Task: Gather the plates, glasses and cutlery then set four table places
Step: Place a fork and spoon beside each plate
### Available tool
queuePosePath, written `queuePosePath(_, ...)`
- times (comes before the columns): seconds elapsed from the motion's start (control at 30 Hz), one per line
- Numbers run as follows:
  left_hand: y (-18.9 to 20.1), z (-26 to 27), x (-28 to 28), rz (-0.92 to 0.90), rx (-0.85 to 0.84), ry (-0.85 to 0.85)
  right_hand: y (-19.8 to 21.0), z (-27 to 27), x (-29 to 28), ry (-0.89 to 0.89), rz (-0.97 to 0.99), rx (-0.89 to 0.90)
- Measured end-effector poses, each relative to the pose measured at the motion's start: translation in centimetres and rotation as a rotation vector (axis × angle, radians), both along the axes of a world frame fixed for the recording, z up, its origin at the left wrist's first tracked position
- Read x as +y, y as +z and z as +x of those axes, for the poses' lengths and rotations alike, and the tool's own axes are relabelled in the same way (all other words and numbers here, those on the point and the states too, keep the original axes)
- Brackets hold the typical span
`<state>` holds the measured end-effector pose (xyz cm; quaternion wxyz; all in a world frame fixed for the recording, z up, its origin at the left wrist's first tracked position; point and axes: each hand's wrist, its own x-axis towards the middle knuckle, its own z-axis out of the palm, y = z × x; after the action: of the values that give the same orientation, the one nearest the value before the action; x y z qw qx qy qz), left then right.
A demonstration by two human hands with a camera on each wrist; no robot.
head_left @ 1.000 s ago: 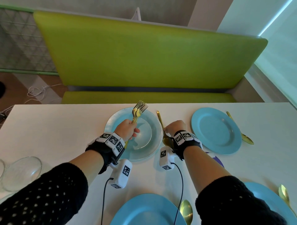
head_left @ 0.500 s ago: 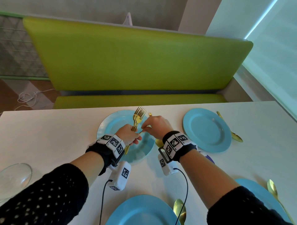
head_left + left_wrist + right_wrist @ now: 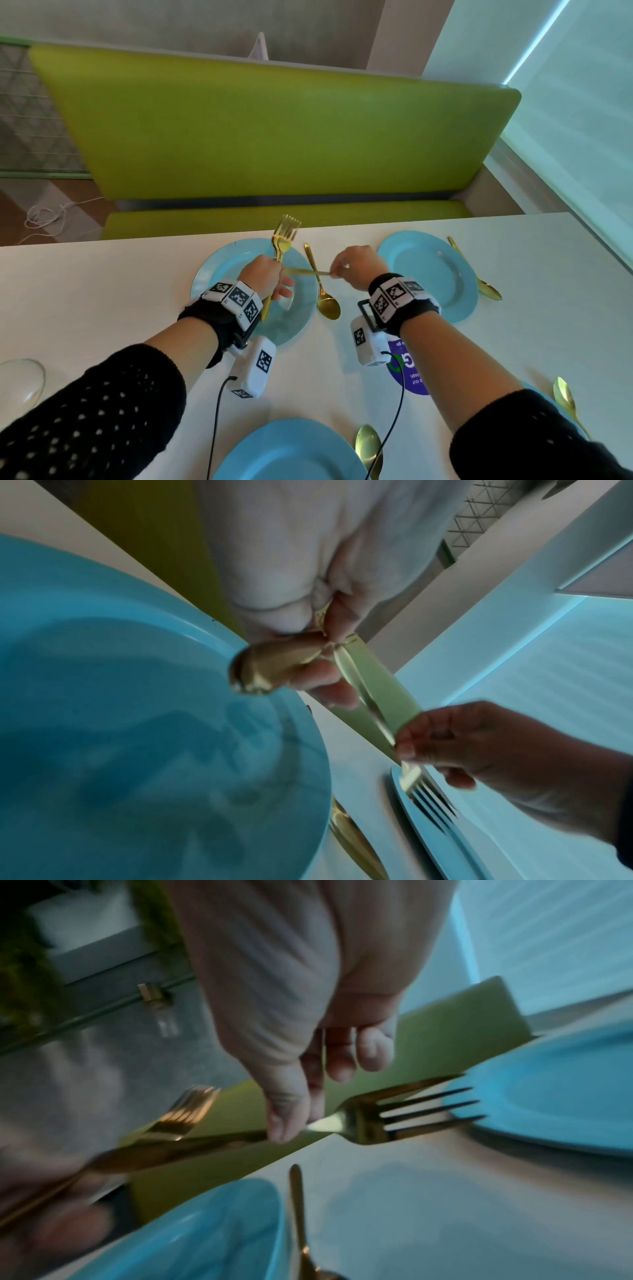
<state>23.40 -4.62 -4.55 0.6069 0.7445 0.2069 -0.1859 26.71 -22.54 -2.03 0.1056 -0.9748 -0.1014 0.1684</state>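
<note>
While the left hand (image 3: 265, 275) grips a bunch of gold forks (image 3: 285, 236) upright over the far-left blue plate (image 3: 219, 274), the right hand (image 3: 356, 265) pinches the neck of a single fork (image 3: 369, 1123) between thumb and fingertip, its handle still reaching back into the left hand's grip. Below that pinch lies bare white table (image 3: 102, 291), bounded by the left plate's rim on one side and the far-right plate (image 3: 428, 270) on the other. A gold spoon (image 3: 323, 294) lies directly beneath the held fork, crossing under its handle. Only the right wrist view shows the tines pointing at the right plate; the head view hides them behind the knuckles. Beyond the hands, the table edge meets a green bench (image 3: 274, 137).
</note>
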Motion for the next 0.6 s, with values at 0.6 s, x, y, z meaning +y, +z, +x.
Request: queuePosePath(0.6, -1.1, 0.2, 0.1, -0.034, -0.023, 0.042, -6.8, 2.9, -4.6, -0.533, -0.137, 0.116)
